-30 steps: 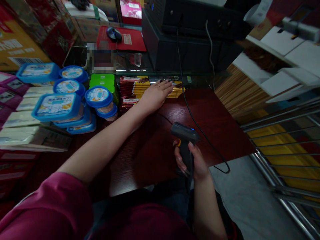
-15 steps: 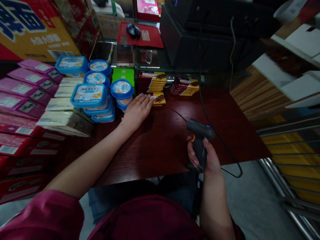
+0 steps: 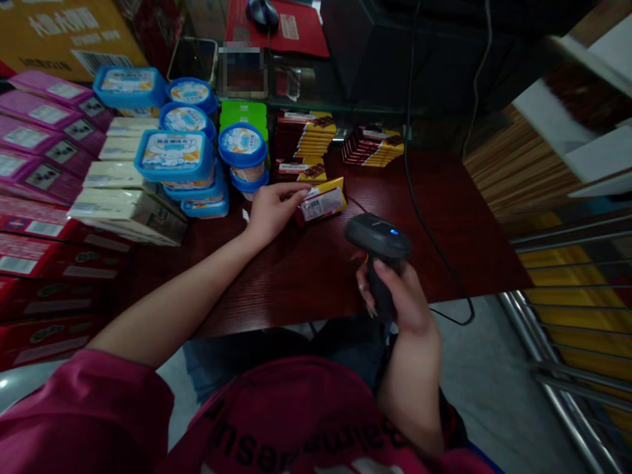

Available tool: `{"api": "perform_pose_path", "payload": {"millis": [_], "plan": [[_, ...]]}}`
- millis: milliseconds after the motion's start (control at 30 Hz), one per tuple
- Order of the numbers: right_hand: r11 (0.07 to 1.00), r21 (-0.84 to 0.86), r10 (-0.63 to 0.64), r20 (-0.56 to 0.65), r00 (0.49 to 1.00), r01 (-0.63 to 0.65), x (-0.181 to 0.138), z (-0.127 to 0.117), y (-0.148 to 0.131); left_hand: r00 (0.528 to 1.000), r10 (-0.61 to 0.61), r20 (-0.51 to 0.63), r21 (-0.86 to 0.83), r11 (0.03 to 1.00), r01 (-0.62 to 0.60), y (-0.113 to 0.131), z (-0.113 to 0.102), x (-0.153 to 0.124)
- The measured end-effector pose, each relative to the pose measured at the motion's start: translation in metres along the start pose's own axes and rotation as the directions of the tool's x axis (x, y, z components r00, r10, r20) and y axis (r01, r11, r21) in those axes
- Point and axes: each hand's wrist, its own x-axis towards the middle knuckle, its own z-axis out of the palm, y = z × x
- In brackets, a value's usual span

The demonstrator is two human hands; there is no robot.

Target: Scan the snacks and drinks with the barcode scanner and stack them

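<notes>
The left hand [image 3: 269, 214] pinches a flat yellow-and-red wrapped chocolate bar [image 3: 323, 201], white label up, low over the dark red wooden table [image 3: 306, 283]; at the bar's four o'clock the right hand [image 3: 397, 299] is clenched round a black corded barcode scanner [image 3: 378, 237], its blue light lit; blue-lidded plastic tubs [image 3: 172, 155] stand at the left hand's ten o'clock.

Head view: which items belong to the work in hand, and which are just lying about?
In hand: left hand, holding a chocolate bar label-up; right hand, gripping the barcode scanner.
Lying about: blue-lidded tubs, stacked chocolate bars, pink boxes, computer mouse.
</notes>
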Motion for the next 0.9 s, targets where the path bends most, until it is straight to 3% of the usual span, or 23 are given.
{"api": "perform_pose_path", "payload": {"millis": [100,200,433,667,900], "plan": [[0.983,-0.182,0.016,0.022,1.0,-0.012,-0.002,0.01,-0.003,0.997,-0.058,0.054,-0.077,0.995,0.062,-0.004,0.002,0.002],[0.973,-0.229,0.015,0.02,1.0,-0.01,0.001,0.018,-0.001,0.996,-0.049,0.073,-0.094,0.994,0.056,-0.002,0.002,0.002],[0.995,-0.101,0.022,-0.043,0.999,-0.026,0.007,0.03,0.003,0.992,0.044,0.122,-0.078,0.996,-0.034,-0.001,0.002,-0.001],[0.996,-0.089,0.014,-0.039,0.999,-0.018,0.009,0.033,-0.001,0.991,0.093,0.1,-0.039,0.995,-0.09,-0.012,0.007,0.002],[0.999,0.03,0.035,-0.027,0.999,-0.034,0.007,0.014,-0.002,0.951,0.207,0.231,-0.045,0.978,-0.202,-0.014,-0.001,0.002]]}}
